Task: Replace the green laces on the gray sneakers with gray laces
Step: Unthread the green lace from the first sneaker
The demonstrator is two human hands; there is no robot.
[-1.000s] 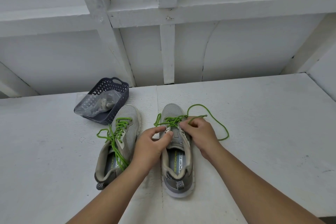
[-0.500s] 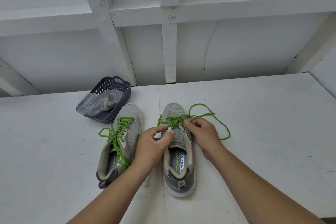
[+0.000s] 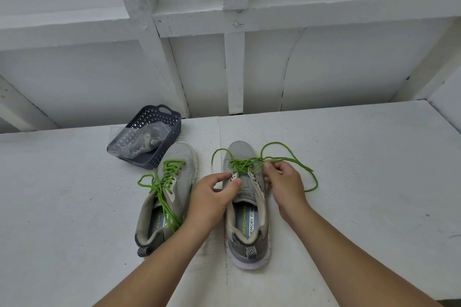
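Two gray sneakers stand side by side on the white surface, toes pointing away. The right sneaker (image 3: 247,222) carries a green lace (image 3: 294,157), pulled loose from its upper eyelets and looping out to the right. My right hand (image 3: 283,182) pinches this lace near the sneaker's right eyelets. My left hand (image 3: 212,199) grips the left eyelet edge and tongue of that sneaker. The left sneaker (image 3: 172,182) still has its green lace (image 3: 164,182) threaded, with the ends hanging loose. Gray laces lie in a clear bag (image 3: 139,138) in the basket.
A dark blue perforated basket (image 3: 172,122) sits tilted behind the left sneaker, holding the clear bag. A white wall with beams rises behind the surface (image 3: 361,169). A seam runs down the surface between the sneakers.
My right hand has drawn more green lace out of the right sneaker, so the loose loop on the right is larger. A lace end has also come free at the left of the toe.
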